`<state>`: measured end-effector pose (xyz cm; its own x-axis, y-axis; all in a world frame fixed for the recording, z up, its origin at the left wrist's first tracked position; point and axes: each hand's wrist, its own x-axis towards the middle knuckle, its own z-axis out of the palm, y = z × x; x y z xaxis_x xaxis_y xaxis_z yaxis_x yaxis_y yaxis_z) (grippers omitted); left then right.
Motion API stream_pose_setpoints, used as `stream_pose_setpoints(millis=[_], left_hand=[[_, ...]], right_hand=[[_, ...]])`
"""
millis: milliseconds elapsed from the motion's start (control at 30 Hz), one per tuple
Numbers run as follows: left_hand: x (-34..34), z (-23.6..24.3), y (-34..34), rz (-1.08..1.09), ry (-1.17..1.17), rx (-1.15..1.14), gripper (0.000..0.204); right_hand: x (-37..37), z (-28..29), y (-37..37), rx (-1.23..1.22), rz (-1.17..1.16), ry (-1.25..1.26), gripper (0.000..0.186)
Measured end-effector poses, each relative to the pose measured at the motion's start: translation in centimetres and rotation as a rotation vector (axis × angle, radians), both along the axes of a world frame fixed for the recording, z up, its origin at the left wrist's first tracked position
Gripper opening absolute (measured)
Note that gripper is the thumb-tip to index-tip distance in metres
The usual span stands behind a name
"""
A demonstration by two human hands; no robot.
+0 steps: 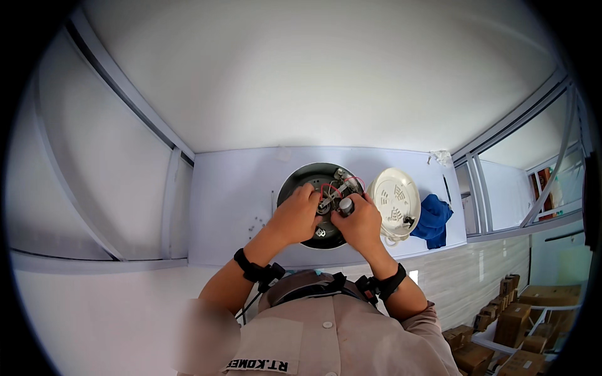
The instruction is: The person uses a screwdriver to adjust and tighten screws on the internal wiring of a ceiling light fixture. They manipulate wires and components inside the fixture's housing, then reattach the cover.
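Observation:
A round dark metal appliance housing [290, 183], turned open side up, lies in front of me with red wires [330, 187] and metal parts inside. My left hand [299, 215] reaches in over its left side, fingers curled down at the parts near the middle; what the fingertips grip is hidden. On the right side, my right hand [362, 222] closes around a short grey cylindrical piece [346, 205], which shows between thumb and fingers. Just right of the housing leans a cream plastic base cover [395, 197] with vent slots, close to my right hand.
A crumpled blue cloth [433, 219] lies right of the cover, near a thin dark stick-like tool [447, 188]. Several small screws [256, 227] are scattered on the white table [229, 188] at the left. Clear plastic [441, 156] sits at the back right corner. Cardboard boxes [513, 324] stand beyond, lower right.

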<state>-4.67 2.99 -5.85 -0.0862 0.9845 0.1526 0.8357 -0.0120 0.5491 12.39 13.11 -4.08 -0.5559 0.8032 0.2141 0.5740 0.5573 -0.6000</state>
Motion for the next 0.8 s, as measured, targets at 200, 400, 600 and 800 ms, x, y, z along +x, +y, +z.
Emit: stream_pose_setpoints(millis=[200,400,600,800], left_hand=[[-0.7,-0.4,0.3,-0.008,-0.048,0.001,0.045],[-0.8,0.3,0.2,-0.020,-0.053,-0.001,0.044],[-0.5,-0.1,0.4,0.004,-0.042,0.013,0.041],[-1.4,0.2,0.0,-0.027,-0.108,0.000,0.031]], right_hand=[[0.0,-0.2,0.3,-0.011,-0.019,0.011,0.029],[-0.1,0.3,0.2,-0.080,-0.043,-0.016,0.029],[-0.1,0.4,0.2,-0.109,-0.040,-0.039,0.028],[0.0,0.9,0.1,-0.113,-0.038,-0.027,0.028]])
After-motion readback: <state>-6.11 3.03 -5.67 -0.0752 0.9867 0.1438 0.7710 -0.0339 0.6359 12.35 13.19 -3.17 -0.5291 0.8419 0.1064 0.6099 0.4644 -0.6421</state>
